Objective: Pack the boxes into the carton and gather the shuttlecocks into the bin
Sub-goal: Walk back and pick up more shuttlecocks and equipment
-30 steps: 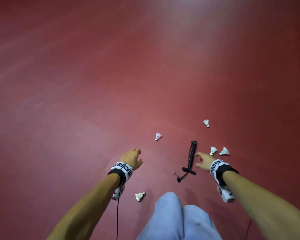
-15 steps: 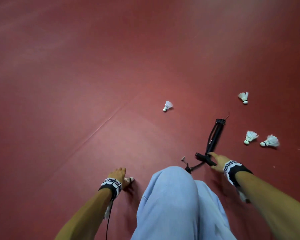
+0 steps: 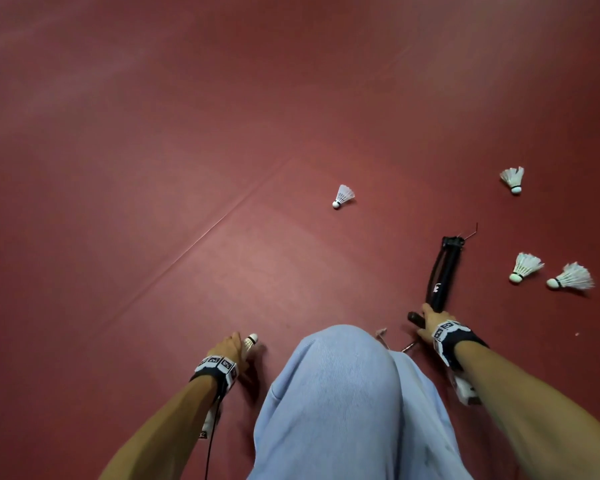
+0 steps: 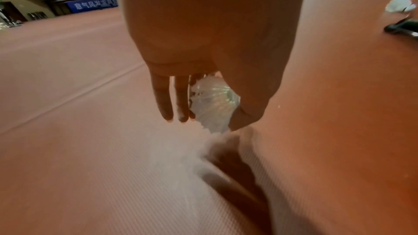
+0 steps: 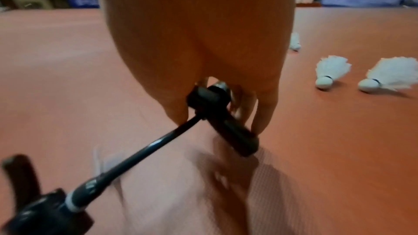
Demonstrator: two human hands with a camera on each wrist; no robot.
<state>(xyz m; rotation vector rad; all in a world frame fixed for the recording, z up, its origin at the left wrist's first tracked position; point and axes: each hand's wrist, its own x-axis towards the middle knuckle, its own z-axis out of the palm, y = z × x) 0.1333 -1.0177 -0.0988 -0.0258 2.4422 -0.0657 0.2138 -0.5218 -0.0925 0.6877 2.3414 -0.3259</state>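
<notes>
Low on the red floor beside my knee, my left hand [image 3: 238, 345] pinches a white shuttlecock [image 3: 250, 340]; in the left wrist view its feathers [image 4: 212, 103] sit between thumb and fingers [image 4: 167, 99]. My right hand [image 3: 427, 316] grips the T-handle [image 5: 222, 115] of a black hand pump [image 3: 445, 271] lying on the floor. Several more shuttlecocks lie loose: one ahead [image 3: 343, 195], one far right [image 3: 513, 178], and a pair [image 3: 525, 266] [image 3: 570, 277] right of the pump. No carton, boxes or bin are in view.
My bent knee in light blue trousers [image 3: 343, 393] fills the space between my arms. A floor seam [image 3: 201, 237] runs diagonally on the left. The pump's hose [image 5: 135, 155] trails back toward me. A small pale scrap [image 3: 381, 332] lies by the knee.
I have crouched lower. The left hand moved back to the shuttlecock by my knee and took hold of it. The right hand slid onto the pump's handle and closed round it.
</notes>
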